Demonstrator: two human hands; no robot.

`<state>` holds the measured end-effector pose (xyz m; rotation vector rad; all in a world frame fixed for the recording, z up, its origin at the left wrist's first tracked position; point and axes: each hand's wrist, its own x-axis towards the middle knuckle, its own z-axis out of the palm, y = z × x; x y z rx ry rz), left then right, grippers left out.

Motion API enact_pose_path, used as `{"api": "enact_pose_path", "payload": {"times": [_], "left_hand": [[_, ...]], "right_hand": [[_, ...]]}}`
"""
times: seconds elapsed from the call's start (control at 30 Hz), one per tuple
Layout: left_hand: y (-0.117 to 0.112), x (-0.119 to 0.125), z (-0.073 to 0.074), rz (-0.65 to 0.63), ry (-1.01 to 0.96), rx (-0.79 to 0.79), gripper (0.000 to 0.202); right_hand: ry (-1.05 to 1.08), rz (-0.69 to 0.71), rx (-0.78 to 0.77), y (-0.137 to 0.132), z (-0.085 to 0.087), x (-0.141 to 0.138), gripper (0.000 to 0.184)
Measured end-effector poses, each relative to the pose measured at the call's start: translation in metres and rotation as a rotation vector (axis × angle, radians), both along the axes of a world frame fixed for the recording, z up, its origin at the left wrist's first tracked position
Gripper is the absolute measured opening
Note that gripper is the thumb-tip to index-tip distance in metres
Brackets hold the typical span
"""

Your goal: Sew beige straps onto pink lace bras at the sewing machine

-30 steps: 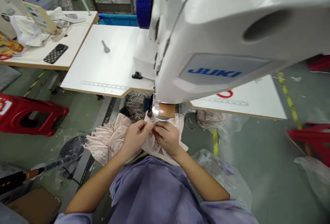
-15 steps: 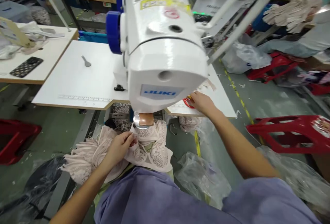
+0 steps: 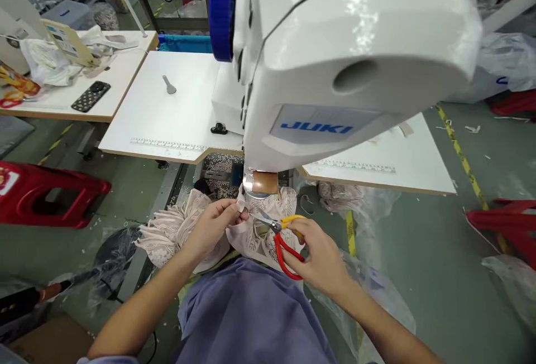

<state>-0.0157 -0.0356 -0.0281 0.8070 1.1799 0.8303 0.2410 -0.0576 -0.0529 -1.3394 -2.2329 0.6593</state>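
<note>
My right hand grips a pair of scissors with one red and one yellow handle loop. Their blades are parted and point left, toward the fingertips of my left hand. That hand pinches the strap end of a pale pink lace bra, just in front of the sewing machine's metal arm. The bra lies across my lap at the front of the machine. A bunch of similar lace pieces hangs beside my left wrist.
The white JUKI machine head looms above my hands. On the white table lie a grey spoon-shaped piece and a black clip. Red stools stand left and right. A phone rests on the neighbouring table.
My right hand has come off the right tabletop with the scissors and moved down left to the bra. My left hand keeps its pinch on the bra. The view has shifted closer to the machine.
</note>
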Motion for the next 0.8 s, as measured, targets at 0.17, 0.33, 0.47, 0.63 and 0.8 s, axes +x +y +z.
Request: {"api": "enact_pose_path", "payload": {"times": [0.17, 0.33, 0.47, 0.63, 0.8], "left_hand": [[-0.001, 0.007, 0.013, -0.103, 0.141, 0.025, 0.026], [0.0, 0.007, 0.012, -0.131, 0.237, 0.051, 0.023], [0.003, 0.0, 0.012, -0.144, 0.207, 0.09, 0.025], [0.006, -0.003, 0.015, -0.156, 0.291, 0.127, 0.034], [0.009, -0.001, 0.02, -0.207, 0.359, 0.153, 0.033]], "right_hand": [[0.037, 0.037, -0.016, 0.015, -0.001, -0.022, 0.033], [0.1, 0.077, -0.085, 0.018, -0.007, -0.019, 0.029], [0.198, -0.048, -0.177, 0.008, -0.015, -0.007, 0.023], [0.294, -0.06, -0.191, -0.003, -0.02, -0.009, 0.037], [0.3, -0.036, -0.215, 0.002, -0.018, -0.027, 0.041]]}}
